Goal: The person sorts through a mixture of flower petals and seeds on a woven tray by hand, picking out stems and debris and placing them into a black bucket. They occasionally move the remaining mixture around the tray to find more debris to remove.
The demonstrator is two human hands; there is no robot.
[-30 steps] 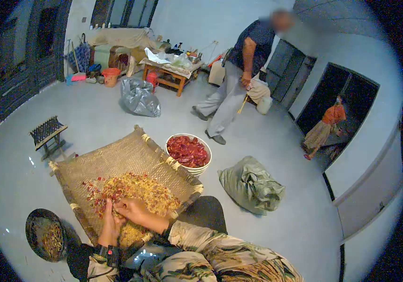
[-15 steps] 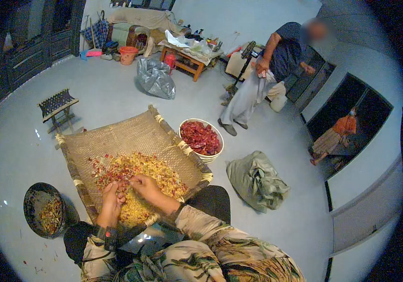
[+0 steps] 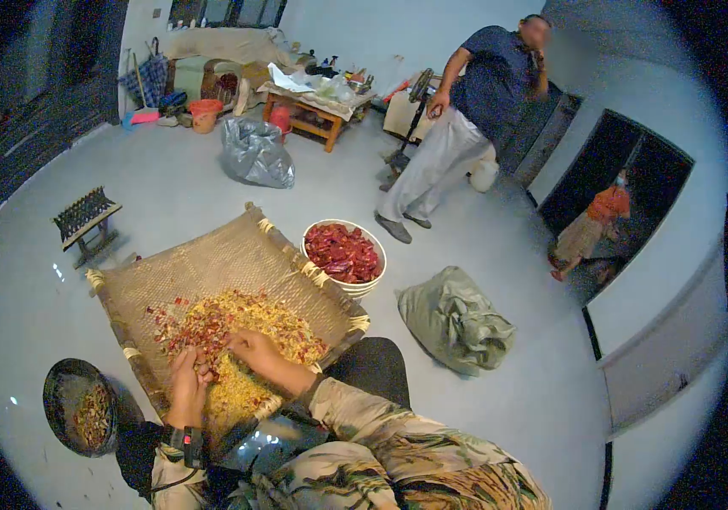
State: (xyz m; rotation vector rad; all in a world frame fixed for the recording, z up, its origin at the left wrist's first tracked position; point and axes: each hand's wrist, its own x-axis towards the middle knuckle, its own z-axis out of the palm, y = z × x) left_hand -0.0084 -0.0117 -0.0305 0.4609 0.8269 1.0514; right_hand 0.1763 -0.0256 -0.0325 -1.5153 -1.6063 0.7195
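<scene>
A woven tray (image 3: 185, 262) with a wooden frame rests across my lap. On it lies a heap of yellow seeds mixed with red chili pieces (image 3: 274, 316). Over the near left part of the heap is my left hand (image 3: 185, 380), its fingers curled closed. Just right of it, my right hand (image 3: 255, 348) is closed with the fingertips drawn together above the seeds. Whatever either hand holds is too small or hidden to make out. Beyond the tray's right edge stands a white bucket (image 3: 355, 287) full of dried red chilies (image 3: 342, 252).
A dark bucket (image 3: 56, 408) with brownish scraps is at my left. A green sack (image 3: 457, 323) lies on the right, a grey plastic bag (image 3: 255, 155) farther back. A folding stool (image 3: 87, 219) stands left. One person (image 3: 487, 93) walks nearby; another (image 3: 603, 212) is in the doorway.
The camera view has shifted, moving the room leftward. My hands have stayed close together over the heap. The walking person has lifted one hand toward the head.
</scene>
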